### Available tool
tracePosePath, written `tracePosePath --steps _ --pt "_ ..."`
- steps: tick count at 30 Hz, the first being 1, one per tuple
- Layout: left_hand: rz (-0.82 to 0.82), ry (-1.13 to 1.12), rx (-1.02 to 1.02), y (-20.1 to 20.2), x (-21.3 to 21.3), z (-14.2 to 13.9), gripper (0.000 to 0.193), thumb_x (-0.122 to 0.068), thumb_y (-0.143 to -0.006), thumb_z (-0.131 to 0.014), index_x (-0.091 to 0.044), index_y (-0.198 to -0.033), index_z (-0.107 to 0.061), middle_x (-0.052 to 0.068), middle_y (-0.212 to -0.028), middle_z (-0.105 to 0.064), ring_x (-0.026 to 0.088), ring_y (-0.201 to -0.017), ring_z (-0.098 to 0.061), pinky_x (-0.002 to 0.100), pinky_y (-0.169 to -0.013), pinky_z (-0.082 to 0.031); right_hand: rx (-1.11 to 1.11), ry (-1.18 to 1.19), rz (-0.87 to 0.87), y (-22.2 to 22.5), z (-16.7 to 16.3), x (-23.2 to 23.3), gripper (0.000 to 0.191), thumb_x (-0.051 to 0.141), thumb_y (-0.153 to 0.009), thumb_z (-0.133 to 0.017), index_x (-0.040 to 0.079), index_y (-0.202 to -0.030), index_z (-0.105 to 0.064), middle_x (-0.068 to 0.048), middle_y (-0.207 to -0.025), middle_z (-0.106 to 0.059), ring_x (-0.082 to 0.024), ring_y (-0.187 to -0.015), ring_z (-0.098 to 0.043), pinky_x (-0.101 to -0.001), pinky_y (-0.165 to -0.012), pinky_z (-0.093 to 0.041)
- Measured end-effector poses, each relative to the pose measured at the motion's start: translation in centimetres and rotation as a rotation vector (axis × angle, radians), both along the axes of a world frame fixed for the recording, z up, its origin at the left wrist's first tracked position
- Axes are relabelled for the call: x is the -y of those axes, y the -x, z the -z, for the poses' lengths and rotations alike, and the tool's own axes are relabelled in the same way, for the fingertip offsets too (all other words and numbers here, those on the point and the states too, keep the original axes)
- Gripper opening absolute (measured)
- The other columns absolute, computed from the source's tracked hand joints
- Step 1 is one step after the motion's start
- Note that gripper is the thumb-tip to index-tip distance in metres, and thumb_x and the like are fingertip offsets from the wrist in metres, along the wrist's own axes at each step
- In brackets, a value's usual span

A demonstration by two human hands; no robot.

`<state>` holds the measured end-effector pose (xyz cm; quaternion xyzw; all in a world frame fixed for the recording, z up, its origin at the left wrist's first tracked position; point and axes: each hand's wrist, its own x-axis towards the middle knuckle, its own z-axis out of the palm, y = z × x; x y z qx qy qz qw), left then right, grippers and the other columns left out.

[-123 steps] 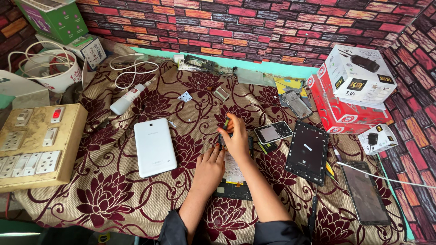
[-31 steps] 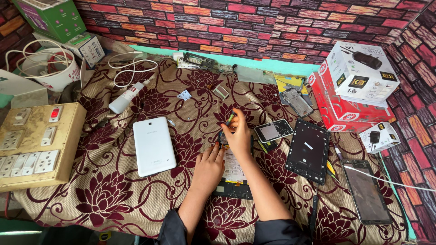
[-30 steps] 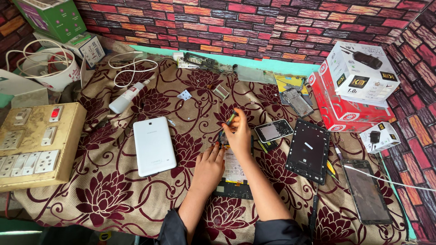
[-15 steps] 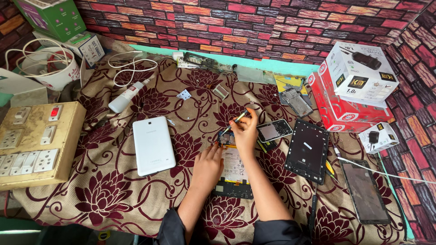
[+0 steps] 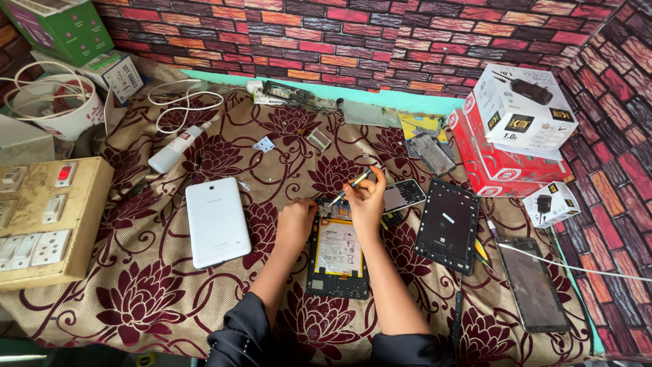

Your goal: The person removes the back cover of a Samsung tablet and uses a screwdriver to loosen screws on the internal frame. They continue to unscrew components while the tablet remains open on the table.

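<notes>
At two o'clock, red and white cardboard boxes (image 5: 511, 129) are stacked. A green carton (image 5: 61, 27) sits at ten. At centre lies the opened black tablet with its white battery (image 5: 337, 253): the left hand (image 5: 296, 223) presses its edge, fingers flat, while the right hand (image 5: 367, 200) pinches a slim screwdriver (image 5: 354, 183).

single head-worn view, looking steeply down at cloth-covered table (image 5: 170, 306), brick wall (image 5: 353, 34) beyond, mid-range.
</notes>
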<state>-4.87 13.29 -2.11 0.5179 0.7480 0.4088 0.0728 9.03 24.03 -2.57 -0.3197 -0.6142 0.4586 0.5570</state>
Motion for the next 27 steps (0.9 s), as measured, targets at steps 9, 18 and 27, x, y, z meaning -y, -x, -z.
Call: tracePosePath --steps 9,18,27 --pt "-0.13 0.271 -0.017 -1.0 -2.1 -0.2 0.014 -0.013 -0.089 -0.072 0.001 -0.089 -0.073 0.023 -0.09 -0.075 0.037 -0.081 -0.075 0.043 -0.073 -0.061 0.001 0.003 0.006 0.1 -0.3 0.4 0.069 -0.004 -0.094 -0.07 0.008 -0.149 -0.03 -0.011 -0.105 -0.069 -0.015 -0.091 -0.072 -0.0269 -0.08 -0.063" --pt "-0.129 0.349 -0.219 -2.7 -2.8 -0.3 0.028 -0.016 -0.085 -0.074 0.005 -0.101 -0.065 0.022 -0.102 -0.071 0.038 -0.083 -0.076 0.043 -0.065 -0.064 -0.013 -0.005 0.009 -0.2 -0.1 0.3 0.07 -0.005 -0.093 -0.071 0.007 -0.149 -0.031 -0.012 -0.107 -0.068 -0.016 -0.093 -0.072 -0.0275 -0.08 -0.062" --pt "0.047 0.118 0.108 1.6 -1.6 1.1 0.016 -0.017 -0.088 -0.069 -0.006 -0.095 -0.078 0.016 -0.09 -0.076 0.029 -0.077 -0.073 0.041 -0.072 -0.057 0.024 0.032 -0.054 0.2 0.5 0.4 0.072 -0.004 -0.093 -0.073 0.008 -0.15 -0.031 -0.012 -0.107 -0.069 -0.015 -0.089 -0.069 -0.0272 -0.076 -0.059"
